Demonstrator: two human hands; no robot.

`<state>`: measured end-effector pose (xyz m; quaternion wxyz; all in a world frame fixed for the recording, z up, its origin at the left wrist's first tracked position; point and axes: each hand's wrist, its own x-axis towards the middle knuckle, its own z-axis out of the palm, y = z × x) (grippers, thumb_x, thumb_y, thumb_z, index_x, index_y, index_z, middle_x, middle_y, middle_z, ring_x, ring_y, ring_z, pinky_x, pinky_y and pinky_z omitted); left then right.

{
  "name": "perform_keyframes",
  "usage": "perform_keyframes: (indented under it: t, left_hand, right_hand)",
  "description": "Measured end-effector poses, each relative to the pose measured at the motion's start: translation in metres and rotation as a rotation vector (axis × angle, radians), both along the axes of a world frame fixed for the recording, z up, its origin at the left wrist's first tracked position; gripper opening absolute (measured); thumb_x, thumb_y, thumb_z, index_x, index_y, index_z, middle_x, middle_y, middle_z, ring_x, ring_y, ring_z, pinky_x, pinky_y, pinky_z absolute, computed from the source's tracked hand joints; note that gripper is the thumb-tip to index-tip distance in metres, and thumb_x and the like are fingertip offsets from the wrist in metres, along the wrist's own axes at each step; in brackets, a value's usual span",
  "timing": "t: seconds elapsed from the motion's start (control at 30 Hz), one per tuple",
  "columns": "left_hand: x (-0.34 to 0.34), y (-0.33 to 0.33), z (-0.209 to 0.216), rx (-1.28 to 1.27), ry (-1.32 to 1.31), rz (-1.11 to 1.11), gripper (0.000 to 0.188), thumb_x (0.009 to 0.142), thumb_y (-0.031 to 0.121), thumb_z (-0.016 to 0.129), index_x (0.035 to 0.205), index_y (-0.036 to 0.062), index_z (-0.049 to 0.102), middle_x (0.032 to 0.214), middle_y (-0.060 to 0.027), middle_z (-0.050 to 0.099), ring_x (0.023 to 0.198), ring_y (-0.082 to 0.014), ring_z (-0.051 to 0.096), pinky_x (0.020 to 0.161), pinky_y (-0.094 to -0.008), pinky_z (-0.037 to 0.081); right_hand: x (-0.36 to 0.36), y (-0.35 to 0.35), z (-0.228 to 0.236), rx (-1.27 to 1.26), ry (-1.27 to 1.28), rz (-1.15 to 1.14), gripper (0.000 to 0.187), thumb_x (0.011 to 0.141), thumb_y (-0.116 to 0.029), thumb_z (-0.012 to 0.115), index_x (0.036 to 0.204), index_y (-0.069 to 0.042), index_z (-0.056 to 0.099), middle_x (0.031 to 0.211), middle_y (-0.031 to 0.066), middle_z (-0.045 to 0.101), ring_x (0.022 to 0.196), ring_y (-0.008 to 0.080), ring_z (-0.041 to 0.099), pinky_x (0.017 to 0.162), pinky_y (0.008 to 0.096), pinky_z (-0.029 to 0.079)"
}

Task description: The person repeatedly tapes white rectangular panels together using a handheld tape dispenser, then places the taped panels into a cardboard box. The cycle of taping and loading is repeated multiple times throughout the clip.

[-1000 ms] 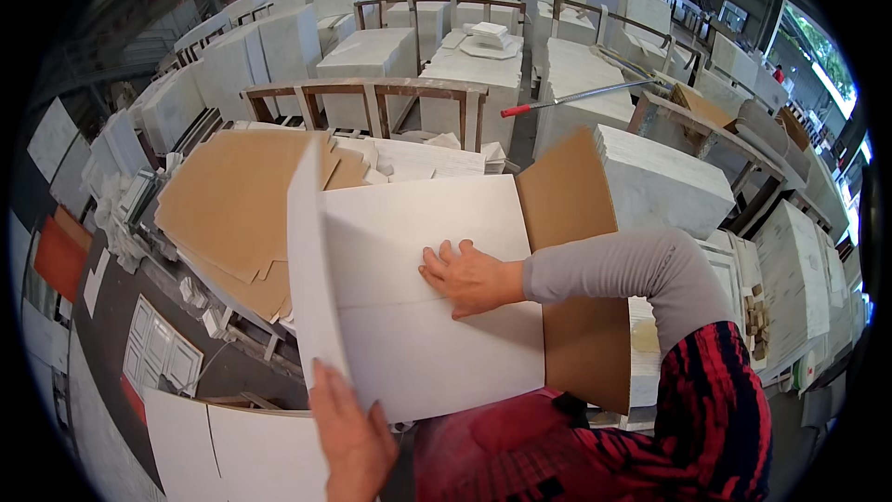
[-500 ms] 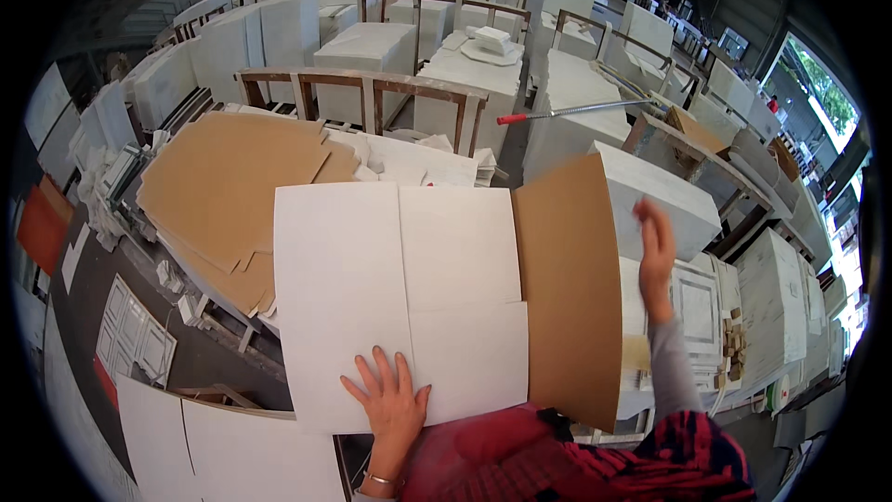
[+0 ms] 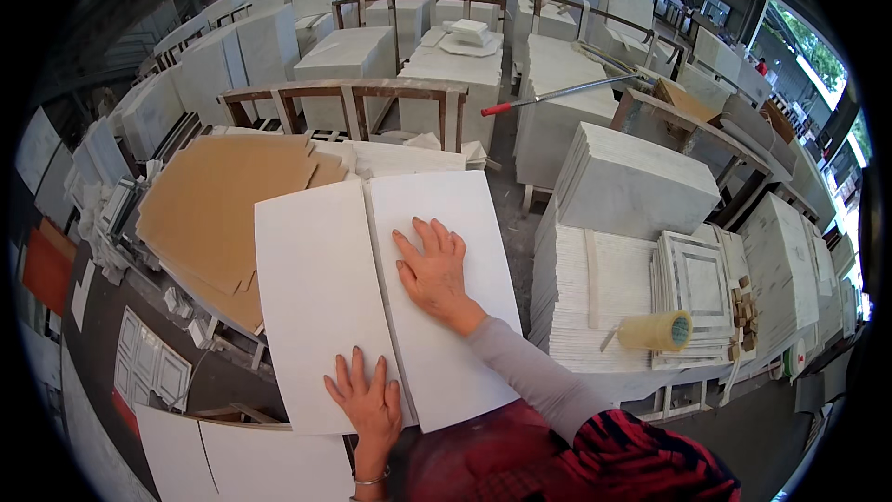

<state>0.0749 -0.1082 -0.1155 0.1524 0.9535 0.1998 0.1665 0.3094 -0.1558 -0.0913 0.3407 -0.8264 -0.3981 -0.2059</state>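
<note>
- White folded cardboard [image 3: 344,307] with two long rectangular panels, narrow gap between; lies at 7 o'clock from view centre, close before the person.
- Left hand [image 3: 368,409]: 6 o'clock on the left panel, fingers spread wide, resting on it, nothing gripped.
- Right hand [image 3: 437,279]: on the right panel, 1 o'clock from the left hand; fingers spread, palm down, nothing gripped.
- Brown cardboard sheets [image 3: 218,209], stacked: 10 o'clock from the white cardboard.
- Yellowish translucent tape roll [image 3: 648,331]: 3 o'clock, on white stone slabs [image 3: 581,316].

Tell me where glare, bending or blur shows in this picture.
Head view: glare at the bright opening on the right; the wooden rail appears bowed; black fills the corners; the left hand and right hand look fairly sharp.
</note>
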Motion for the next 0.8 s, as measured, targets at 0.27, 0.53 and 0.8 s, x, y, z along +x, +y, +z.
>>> perform_keyframes:
  t: [0.27,0.53,0.8]
  left_hand:
    - [-0.011,-0.051,0.013,0.077,0.203,0.095,0.081,0.072,0.048,0.071,0.131,-0.0019,0.046,0.145,-0.0279,0.027,0.135,-0.0501,0.017,0.097,-0.0765,0.01]
    - [-0.019,-0.076,-0.014,0.227,0.188,0.192,0.078,0.073,0.04,0.074,0.131,-0.0028,0.044,0.144,-0.0289,0.027,0.134,-0.0494,0.022,0.101,-0.0712,0.015]
    - [-0.054,-0.126,-0.028,-1.314,-0.776,0.949,0.071,0.093,0.039,0.054,0.147,0.0095,0.019,0.144,-0.0152,0.031,0.128,-0.0322,0.037,0.104,-0.0455,0.032]
  right_hand:
    - [-0.001,0.008,-0.031,-0.044,-0.03,0.001,0.044,0.085,-0.027,0.059,0.127,-0.014,0.054,0.134,0.0146,0.043,0.127,0.0398,0.031,0.101,0.0595,0.02]
    - [0.074,0.08,0.003,-0.146,-0.252,0.203,0.067,0.083,-0.048,0.059,0.135,-0.008,0.044,0.129,0.0165,0.045,0.119,0.0378,0.038,0.099,0.0553,0.024]
    - [0.082,0.115,0.029,-0.373,-0.04,0.227,0.084,0.075,-0.062,0.06,0.132,-0.001,0.045,0.115,0.0148,0.054,0.101,0.0289,0.049,0.086,0.0415,0.033]
